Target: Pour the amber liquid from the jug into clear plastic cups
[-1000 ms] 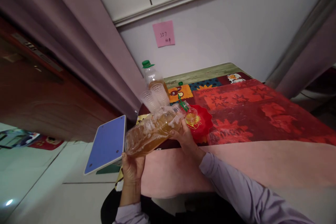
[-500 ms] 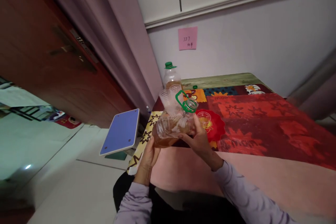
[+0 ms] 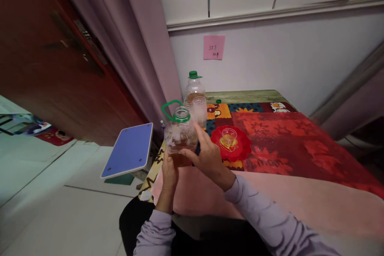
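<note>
Between my two hands is a clear plastic jug (image 3: 181,141) of brownish liquid, nearly upright, with a green ring handle at its uncapped neck. My left hand (image 3: 169,172) grips its lower left side near the base. On its right side my right hand (image 3: 207,154) presses with thumb and fingers. To the right, a clear plastic cup (image 3: 229,137) with a little yellowish liquid stands on a red scalloped plate (image 3: 244,150). Behind the jug are stacked clear cups (image 3: 199,110) and a second jug (image 3: 195,88) with a green cap on.
A loose green cap (image 3: 219,101) lies towards the back of the table. Red patterned covering (image 3: 279,144) and a pink cloth (image 3: 270,192) spread over the tabletop. A blue-topped stool (image 3: 129,148) stands left of the table, and a pink note (image 3: 214,47) is on the wall.
The jug has gone from tilted right, mouth towards the cup, to nearly upright, and has moved left. Both hands moved with it. The plate and cup show fully now.
</note>
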Demonstrator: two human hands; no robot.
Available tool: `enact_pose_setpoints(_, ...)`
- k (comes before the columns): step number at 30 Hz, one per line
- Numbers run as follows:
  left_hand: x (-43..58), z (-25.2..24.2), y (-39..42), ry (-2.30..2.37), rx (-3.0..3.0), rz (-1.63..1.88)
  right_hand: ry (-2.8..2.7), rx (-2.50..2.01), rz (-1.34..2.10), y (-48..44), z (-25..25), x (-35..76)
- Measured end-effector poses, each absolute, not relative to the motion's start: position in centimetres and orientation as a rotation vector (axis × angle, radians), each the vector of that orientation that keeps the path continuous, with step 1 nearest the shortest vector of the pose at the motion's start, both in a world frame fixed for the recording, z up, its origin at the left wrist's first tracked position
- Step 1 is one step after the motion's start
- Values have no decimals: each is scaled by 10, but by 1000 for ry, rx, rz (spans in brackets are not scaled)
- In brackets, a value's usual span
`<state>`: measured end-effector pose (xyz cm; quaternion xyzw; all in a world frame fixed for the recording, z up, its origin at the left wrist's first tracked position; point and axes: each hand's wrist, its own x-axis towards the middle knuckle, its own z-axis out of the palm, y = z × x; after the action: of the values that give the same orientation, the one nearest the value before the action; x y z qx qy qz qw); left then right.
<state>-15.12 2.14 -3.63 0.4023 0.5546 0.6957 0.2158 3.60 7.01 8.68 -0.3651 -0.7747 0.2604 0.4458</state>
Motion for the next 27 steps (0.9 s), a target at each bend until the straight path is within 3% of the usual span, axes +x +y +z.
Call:
enact_pose_setpoints(9,-154,-33,21,1491,955,1877,-1906,-656,896,80,65,49)
enact_pose_setpoints(18,-153,-30,26,1550,1035,1879,-1962,-1159,495,153,49,181)
enact_pose_setpoints(27,-155,-34,27,1617,1024,1899,-2156,-1529,586,188,42,194)
